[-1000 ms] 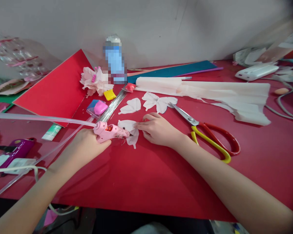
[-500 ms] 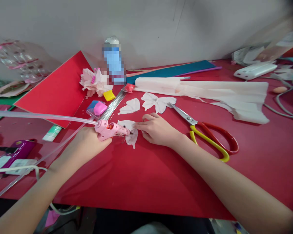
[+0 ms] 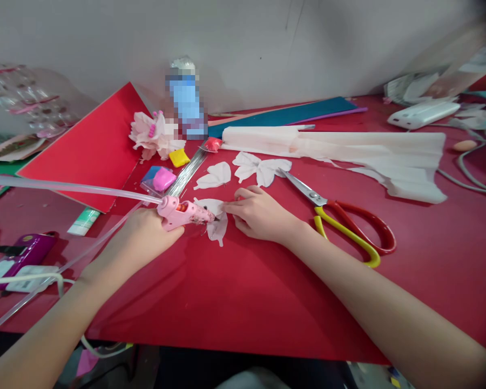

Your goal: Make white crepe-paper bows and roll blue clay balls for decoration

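Observation:
My left hand (image 3: 149,232) is closed around the handle of a pink hot glue gun (image 3: 182,212). A long clear glue stick (image 3: 73,185) runs out of its back to the left. The gun's tip rests at a white paper petal (image 3: 217,232) on the table, touching or just above it. My right hand (image 3: 259,213) pinches the right edge of this petal between its fingertips. Behind lie another white petal piece (image 3: 214,176) and a wider cluster of white petals (image 3: 261,168). To the right are scissors (image 3: 316,199) with red and yellow handles, their blades partly open.
A long strip of pale crepe paper (image 3: 348,148) lies at the back. On the left stand a red board (image 3: 85,151) and a pale pink paper flower (image 3: 156,132). Thin wires (image 3: 190,173), pink clay (image 3: 163,179) and a purple device (image 3: 28,259) are nearby.
The view has shifted very slightly. Both hands, the glue gun and the petal keep almost the same places relative to each other.

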`<state>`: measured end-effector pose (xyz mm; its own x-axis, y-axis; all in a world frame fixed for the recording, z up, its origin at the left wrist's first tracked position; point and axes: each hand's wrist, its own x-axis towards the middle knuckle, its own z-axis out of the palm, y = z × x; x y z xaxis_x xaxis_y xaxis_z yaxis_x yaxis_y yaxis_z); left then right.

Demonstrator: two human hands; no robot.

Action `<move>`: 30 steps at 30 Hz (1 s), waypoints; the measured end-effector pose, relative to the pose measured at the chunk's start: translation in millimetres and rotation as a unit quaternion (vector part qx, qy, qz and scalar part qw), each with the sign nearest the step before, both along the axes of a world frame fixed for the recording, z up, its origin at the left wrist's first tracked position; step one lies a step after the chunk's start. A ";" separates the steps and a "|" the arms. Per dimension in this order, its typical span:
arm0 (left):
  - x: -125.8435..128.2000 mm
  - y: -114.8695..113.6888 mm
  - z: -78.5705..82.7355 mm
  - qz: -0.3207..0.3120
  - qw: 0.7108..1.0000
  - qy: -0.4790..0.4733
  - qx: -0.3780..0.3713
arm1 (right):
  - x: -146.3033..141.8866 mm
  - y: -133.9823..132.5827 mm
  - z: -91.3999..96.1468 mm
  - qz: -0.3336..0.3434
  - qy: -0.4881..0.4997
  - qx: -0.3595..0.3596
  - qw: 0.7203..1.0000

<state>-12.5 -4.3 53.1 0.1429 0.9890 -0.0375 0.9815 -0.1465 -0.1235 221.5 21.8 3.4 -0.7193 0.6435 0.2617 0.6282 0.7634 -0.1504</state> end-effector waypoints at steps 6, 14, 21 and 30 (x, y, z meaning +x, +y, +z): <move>1.8 -0.8 1.3 -0.009 1.000 -0.009 0.008 | 0.7 0.1 -1.3 0.004 -0.002 0.004 1.000; 5.7 -1.4 3.3 -0.020 0.999 -0.028 0.028 | 0.3 0.1 -0.5 0.004 -0.003 0.008 1.000; 1.6 1.1 3.5 -0.016 0.998 -0.061 0.026 | 2.7 -0.6 -3.9 -0.001 0.020 0.000 1.000; 1.5 2.8 3.0 -0.025 0.998 -0.057 0.024 | 2.8 0.2 -8.0 -0.015 0.033 -0.001 0.999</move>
